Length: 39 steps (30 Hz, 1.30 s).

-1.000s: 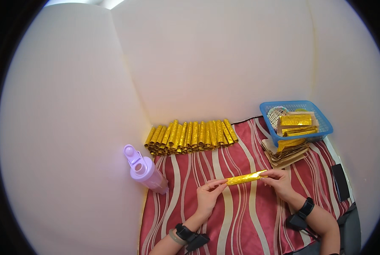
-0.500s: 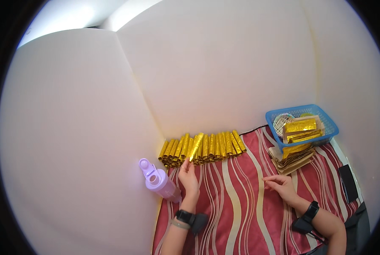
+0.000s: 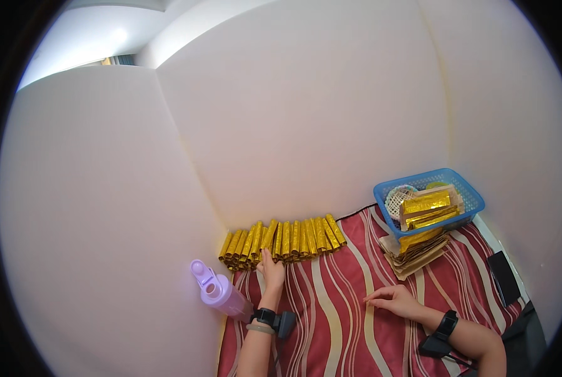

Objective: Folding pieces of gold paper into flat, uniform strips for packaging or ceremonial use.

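Gold roll (image 3: pixel 269 234) tilted away, rightward

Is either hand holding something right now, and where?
Neither holds anything: the left hand touches the gold rolls; the right hand rests on the striped cloth.

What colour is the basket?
Blue, seen best in the head view: the basket sits at the right.

The row of foil rolls (image 3: pixel 281 237) lay ahead of my left hand (image 3: pixel 271 274), the bottle (image 3: pixel 219 294) to its left, the basket (image 3: pixel 429 202) far right behind the paper stack (image 3: pixel 416 250).
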Available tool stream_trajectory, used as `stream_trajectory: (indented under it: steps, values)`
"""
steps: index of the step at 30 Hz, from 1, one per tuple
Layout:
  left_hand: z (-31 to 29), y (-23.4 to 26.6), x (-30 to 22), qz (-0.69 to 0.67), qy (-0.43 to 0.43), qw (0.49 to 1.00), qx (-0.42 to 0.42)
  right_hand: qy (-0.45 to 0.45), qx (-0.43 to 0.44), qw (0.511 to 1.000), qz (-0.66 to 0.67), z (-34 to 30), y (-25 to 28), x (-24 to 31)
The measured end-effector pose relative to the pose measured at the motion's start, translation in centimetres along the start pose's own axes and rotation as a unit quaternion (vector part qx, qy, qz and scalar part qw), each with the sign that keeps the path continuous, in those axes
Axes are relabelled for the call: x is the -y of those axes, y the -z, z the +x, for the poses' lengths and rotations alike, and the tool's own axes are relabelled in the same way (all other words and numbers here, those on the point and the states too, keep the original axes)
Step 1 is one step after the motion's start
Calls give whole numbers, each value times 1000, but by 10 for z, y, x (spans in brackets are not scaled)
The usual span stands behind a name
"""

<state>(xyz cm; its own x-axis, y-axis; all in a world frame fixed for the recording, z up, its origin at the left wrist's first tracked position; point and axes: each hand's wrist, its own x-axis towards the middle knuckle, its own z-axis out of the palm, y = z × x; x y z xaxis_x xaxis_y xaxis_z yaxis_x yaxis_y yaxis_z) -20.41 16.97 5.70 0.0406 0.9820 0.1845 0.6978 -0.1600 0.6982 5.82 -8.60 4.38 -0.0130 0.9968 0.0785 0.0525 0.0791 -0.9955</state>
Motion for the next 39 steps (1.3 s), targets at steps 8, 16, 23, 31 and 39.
stream_trajectory:
  steps: [8, 16, 23, 31, 39]
  values:
    - [-5, -9, 11, 56, 18, 998, -11, 2, 6, 1000, -28, 1, -3, 1]
    - [-10, -8, 18, -10, -27, 995, -92, 53, -13, 994, -97, 3, 2, -7]
    - [-20, 8, 5, -50, 6, 987, -153, 90, -48, 987, -125, -3, 1, 13]
    - [-51, 10, 13, -144, -74, 982, -98, 300, -225, 763, -526, 12, 70, 58]
    - [-122, 5, -29, -282, -136, 939, 146, 229, -174, 695, -659, 16, 95, 38]
